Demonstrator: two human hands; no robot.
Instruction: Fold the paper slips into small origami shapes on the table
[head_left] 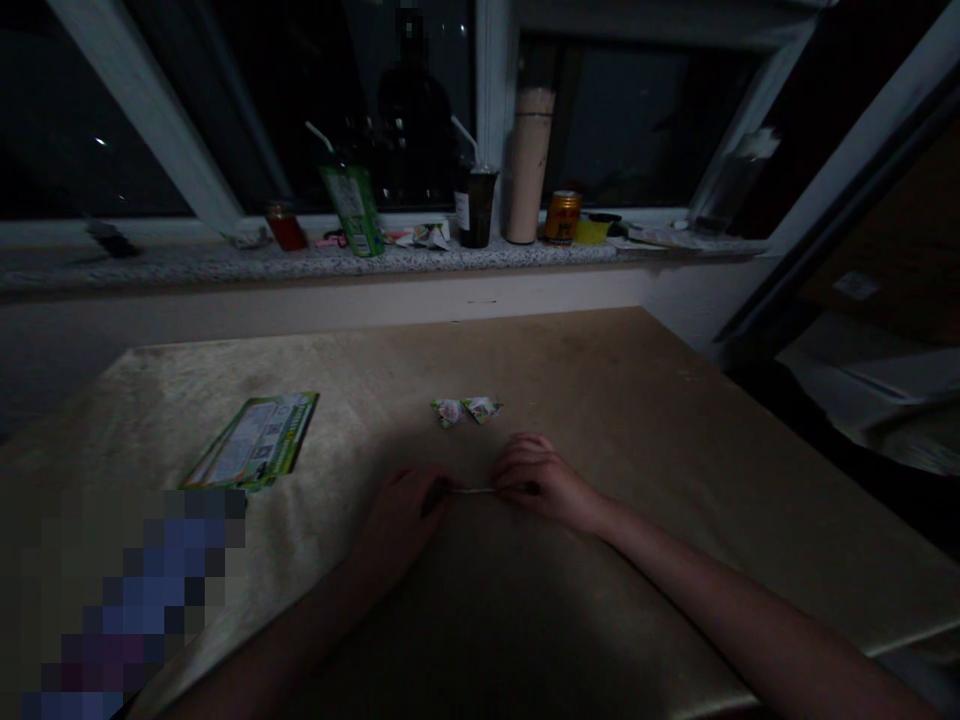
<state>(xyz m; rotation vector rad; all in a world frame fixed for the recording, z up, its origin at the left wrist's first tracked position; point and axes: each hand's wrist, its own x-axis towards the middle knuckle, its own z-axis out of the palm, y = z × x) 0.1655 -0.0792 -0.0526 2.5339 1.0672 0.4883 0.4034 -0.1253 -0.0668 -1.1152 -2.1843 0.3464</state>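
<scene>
Near the middle of the table, my left hand and my right hand face each other with curled fingers. Between their fingertips runs a thin pale strip, seen edge-on and gripped at both ends; it may be folded paper, but its kind is too dark to tell. Just beyond the hands lie two small folded paper triangles, the left triangle and the right triangle, green and white with print, their corners close together. To the left rests a fanned stack of printed green leaflets.
A blurred-out patch covers the table's lower left. Along the granite windowsill stand a green drink carton, a dark cup with a straw, a pink thermos, an orange can and a red jar.
</scene>
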